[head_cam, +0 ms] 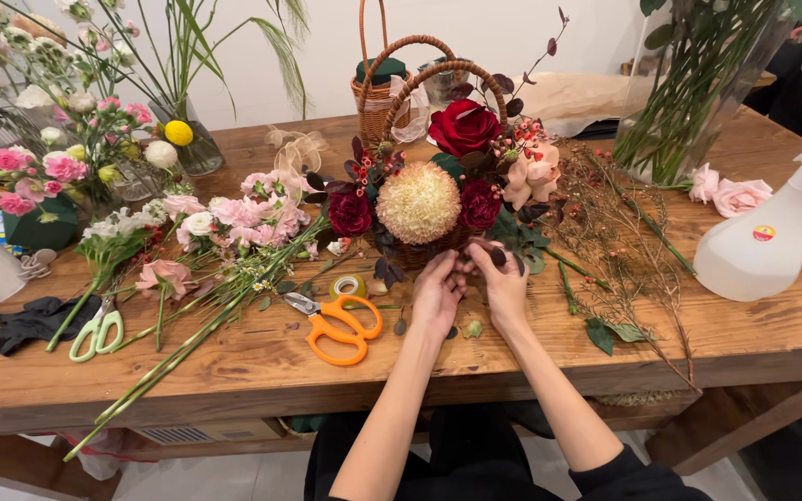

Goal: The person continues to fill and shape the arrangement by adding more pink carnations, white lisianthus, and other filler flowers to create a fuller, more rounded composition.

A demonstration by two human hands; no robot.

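Both hands meet at the front lower edge of the flower basket (420,249), just under the big cream pompom bloom (419,201). Left hand (438,295) has fingers curled up against the wicker, tips tucked at the base of the arrangement; what it pinches, if anything, cannot be told. Right hand (505,286) sits touching the left, fingers bent, thumb and forefinger closed on a small dark leaf (497,254) at the basket rim. Step in hand, by my reading: filling in foliage along the front of the basket, setting dark leaves below the red roses (463,126). The next move would call for a steady push of the stem into the base without knocking the pompom bloom or the dark rose just beside the right fingers; the left hand looks placed to brace the wicker. Just left of the left hand: orange scissors (339,325) and a roll of tape (348,286). Further left, loose pink flowers (234,218) with long stems, then green scissors (97,334). Right of the right hand: thin berry twigs (619,227), and well beyond, a white spray bottle (772,232). A second wicker basket (381,97) stands behind.
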